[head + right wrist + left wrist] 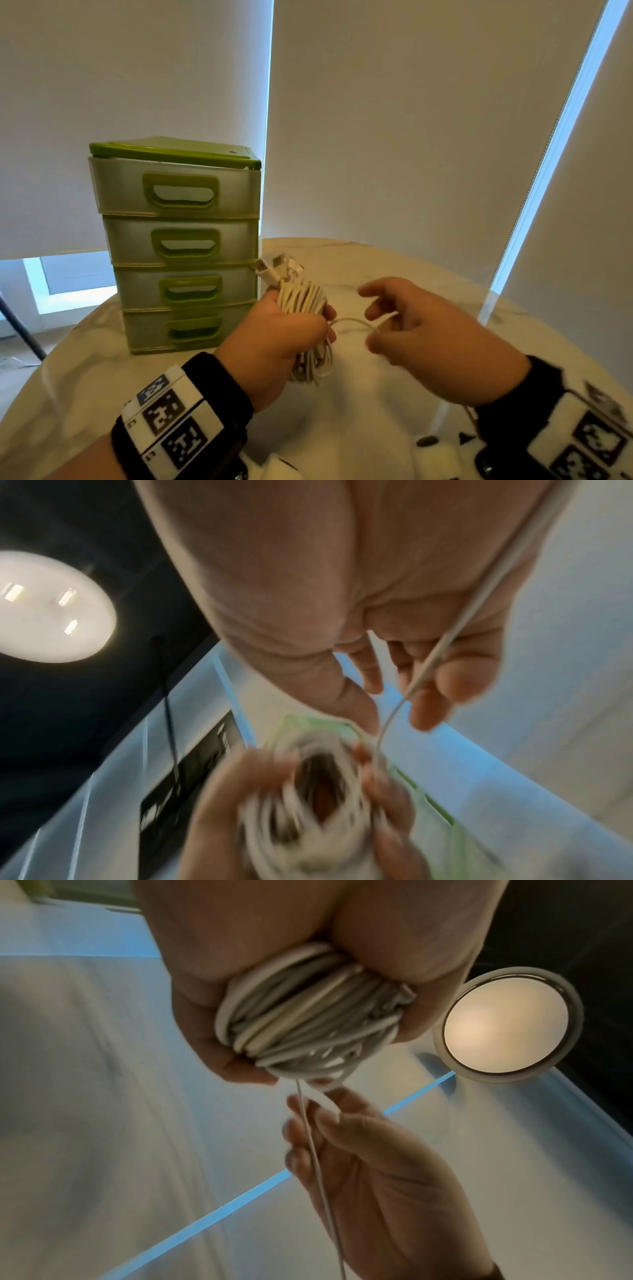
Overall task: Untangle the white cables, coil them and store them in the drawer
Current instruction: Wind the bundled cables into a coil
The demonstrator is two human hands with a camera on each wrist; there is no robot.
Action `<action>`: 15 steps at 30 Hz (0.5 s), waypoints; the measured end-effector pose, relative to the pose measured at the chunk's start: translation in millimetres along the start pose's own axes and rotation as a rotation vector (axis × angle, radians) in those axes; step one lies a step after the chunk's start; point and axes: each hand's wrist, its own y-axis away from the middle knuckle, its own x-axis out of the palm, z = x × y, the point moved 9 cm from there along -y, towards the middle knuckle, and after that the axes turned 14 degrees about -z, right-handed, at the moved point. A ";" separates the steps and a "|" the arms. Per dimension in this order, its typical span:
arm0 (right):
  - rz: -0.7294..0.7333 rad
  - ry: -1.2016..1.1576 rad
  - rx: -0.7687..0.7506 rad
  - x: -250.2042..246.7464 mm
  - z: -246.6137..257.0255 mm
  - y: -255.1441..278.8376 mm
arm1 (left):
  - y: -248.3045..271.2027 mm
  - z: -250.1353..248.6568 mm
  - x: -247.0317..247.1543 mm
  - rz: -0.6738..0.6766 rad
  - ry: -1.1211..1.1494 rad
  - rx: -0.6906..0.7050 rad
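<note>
Round marble table [376,404] before pale blinds; green drawer unit [181,246] on it, all four drawers closed. Left hand [274,339] grips coiled white cables [303,298] above table; right hand [435,335] loosely pinches trailing strand [352,321].

Black wristbands [219,394], white camera mounts with black square markers [171,416]

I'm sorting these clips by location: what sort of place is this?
Probably a home or office room: a round marble-look table by roller blinds, a green plastic drawer unit, a round ceiling lamp.
</note>
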 end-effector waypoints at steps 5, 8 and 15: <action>0.059 -0.223 0.162 -14.9 -21.3 2.7 | -3.3 -3.1 -10.1 -0.108 -0.038 0.058; -0.054 -0.673 0.258 -6.6 -9.8 0.4 | -0.4 9.3 -1.0 -0.062 -0.056 0.023; -0.024 -0.886 0.154 29.3 14.2 14.6 | 3.1 3.3 4.7 -0.047 0.210 0.012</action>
